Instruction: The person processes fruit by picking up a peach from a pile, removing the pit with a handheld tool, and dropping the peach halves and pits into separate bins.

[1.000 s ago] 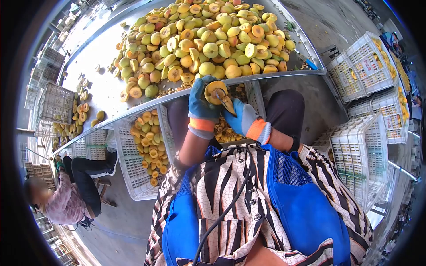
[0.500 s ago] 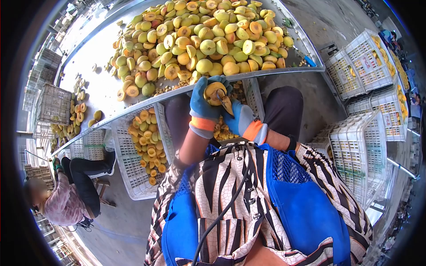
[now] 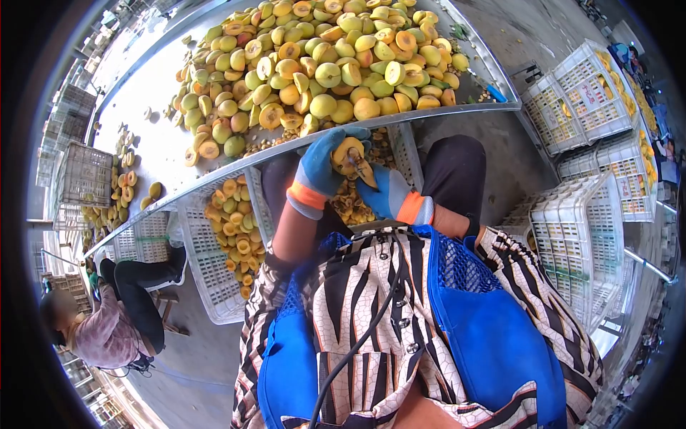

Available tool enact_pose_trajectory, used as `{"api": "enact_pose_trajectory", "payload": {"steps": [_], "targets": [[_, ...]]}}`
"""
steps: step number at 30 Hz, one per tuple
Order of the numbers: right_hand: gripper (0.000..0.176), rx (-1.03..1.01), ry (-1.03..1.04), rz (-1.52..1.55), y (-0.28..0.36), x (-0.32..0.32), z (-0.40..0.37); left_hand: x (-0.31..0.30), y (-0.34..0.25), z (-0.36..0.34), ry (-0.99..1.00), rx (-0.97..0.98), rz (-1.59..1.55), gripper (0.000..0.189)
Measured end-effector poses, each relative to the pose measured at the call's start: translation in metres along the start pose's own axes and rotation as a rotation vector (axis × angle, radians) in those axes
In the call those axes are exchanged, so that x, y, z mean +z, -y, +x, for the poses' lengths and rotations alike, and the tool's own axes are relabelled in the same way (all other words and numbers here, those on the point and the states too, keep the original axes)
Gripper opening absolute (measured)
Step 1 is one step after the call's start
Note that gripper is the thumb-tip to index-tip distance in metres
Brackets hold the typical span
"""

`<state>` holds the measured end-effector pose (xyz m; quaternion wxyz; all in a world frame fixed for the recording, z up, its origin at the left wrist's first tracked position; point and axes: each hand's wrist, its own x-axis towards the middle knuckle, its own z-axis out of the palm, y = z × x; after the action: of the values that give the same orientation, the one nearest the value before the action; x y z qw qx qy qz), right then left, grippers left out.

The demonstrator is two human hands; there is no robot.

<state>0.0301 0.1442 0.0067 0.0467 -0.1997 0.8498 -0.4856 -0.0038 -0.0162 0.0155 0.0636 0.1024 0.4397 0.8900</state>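
My left hand, in a blue glove with an orange cuff band, is closed around a halved yellow fruit with its cut face up. Close beside it, my right hand, gloved the same way, is closed on a small tool whose tip meets the fruit's centre. Its handle is mostly hidden by the fingers. Both hands are just below the edge of a metal table, where many halved yellow-green fruits are piled.
A crate of fruit halves stands below the table at left, and another container lies beneath my hands. White crates are stacked at right. A seated person is at lower left. A blue-handled object lies at the table's right corner.
My left hand and the held fruit have shifted slightly, with the left forearm swung a little outward. The tool remains at the fruit. The view has moved slightly.
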Motion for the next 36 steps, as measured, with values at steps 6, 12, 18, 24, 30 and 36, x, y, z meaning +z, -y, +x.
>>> {"api": "enact_pose_trajectory", "payload": {"steps": [6, 12, 18, 24, 30, 36], "targets": [[0.021, 0.084, 0.096, -0.127, -0.005, 0.008, -0.001, 0.018, 0.002, 0.000, -0.360, -0.136, 0.048, 0.047], [0.028, 0.104, 0.260, -0.145, -0.002, 0.002, -0.002, 0.006, 0.009, -0.003, -0.302, -0.198, -0.025, 0.048], [0.021, 0.530, 0.548, 0.281, 0.034, -0.015, 0.007, -0.004, 0.011, -0.003, -0.139, -0.135, 0.014, 0.048], [0.022, 0.662, 0.703, 0.459, 0.035, -0.022, 0.012, -0.007, 0.013, -0.001, -0.027, -0.123, -0.068, 0.049], [0.020, 0.592, 0.678, 0.481, 0.020, -0.017, 0.009, -0.007, 0.021, -0.003, 0.046, -0.180, -0.168, 0.047], [0.029, 0.677, 1.379, 1.605, -0.021, -0.017, 0.010, 0.012, 0.025, -0.005, 0.081, -0.297, -0.472, 0.049]]}}
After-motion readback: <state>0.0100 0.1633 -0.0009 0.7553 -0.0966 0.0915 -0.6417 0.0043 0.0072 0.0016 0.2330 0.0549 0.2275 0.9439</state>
